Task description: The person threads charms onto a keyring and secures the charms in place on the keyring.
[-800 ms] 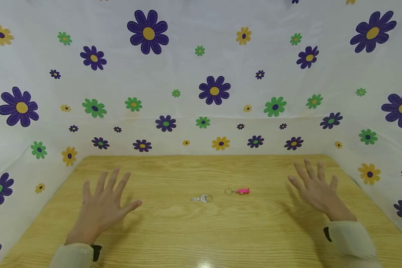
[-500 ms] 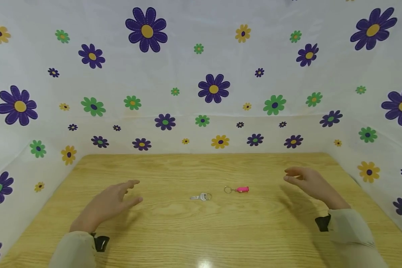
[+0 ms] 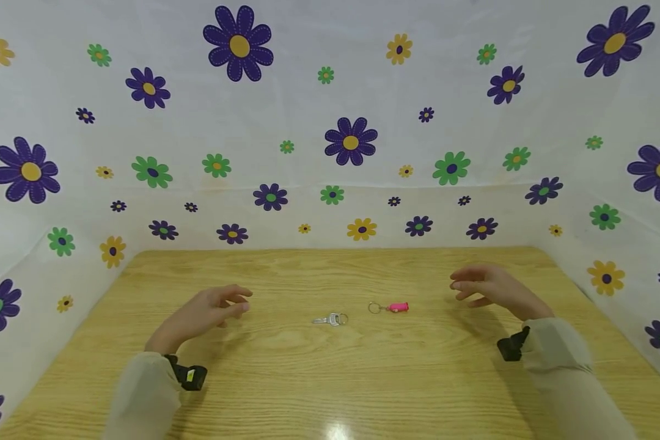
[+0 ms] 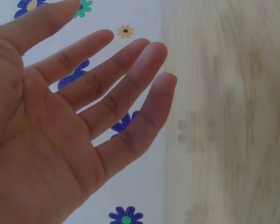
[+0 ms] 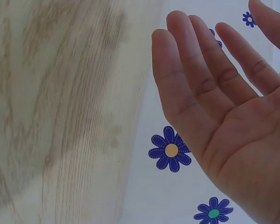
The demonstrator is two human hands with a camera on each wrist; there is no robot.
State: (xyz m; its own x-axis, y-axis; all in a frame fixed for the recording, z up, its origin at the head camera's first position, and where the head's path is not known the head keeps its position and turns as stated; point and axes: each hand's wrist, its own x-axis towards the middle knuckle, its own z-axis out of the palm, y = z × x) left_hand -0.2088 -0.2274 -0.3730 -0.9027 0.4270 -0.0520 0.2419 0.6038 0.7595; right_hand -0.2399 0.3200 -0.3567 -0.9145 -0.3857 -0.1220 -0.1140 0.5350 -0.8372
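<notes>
Hovering over the tabletop [image 3: 330, 373], your two hands flank a pair of small things and hold neither. Your left hand [image 3: 200, 315] is nearer the silver key [image 3: 333, 319]; its fingers are softly bent and slightly spread, the thumb well apart in the left wrist view, with nothing pinched. Your right hand [image 3: 489, 290] is nearer the pink pendant [image 3: 399, 307]; its fingers curve loosely, most lying close together, the thumb held away, and the palm is bare too. Shadows falling apart from both hands suggest that you carry them raised, probably so the fingers stay clear of the wood.

The key lies flat between your hands, blade toward your left and its ring toward your right. The pendant lies just beyond it and to its right, its key ring [image 3: 374, 308] facing the key's side. Set this way, the two ring ends sit near each other without touching, and each thing seems placed within easy reach of one hand. What the pendant represents is too small to tell. Behind, the flowered cloth [image 3: 297, 91] rises around the tabletop, likely to screen off the surroundings.
</notes>
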